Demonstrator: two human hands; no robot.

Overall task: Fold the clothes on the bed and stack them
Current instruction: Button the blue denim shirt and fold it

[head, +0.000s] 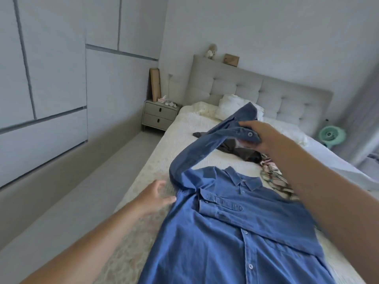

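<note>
Blue shirt is lying button-side up on the bed between both hands, right hand gripping the lifted sleeve cuff, left hand open-fingered beside the shoulder seam; sleeve fold is in progress, next probably calling for laying the sleeve across the chest.

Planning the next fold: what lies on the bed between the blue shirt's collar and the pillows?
In the head view, a dark grey garment lies on the bedspread between the blue shirt collar and the pillows.
</note>
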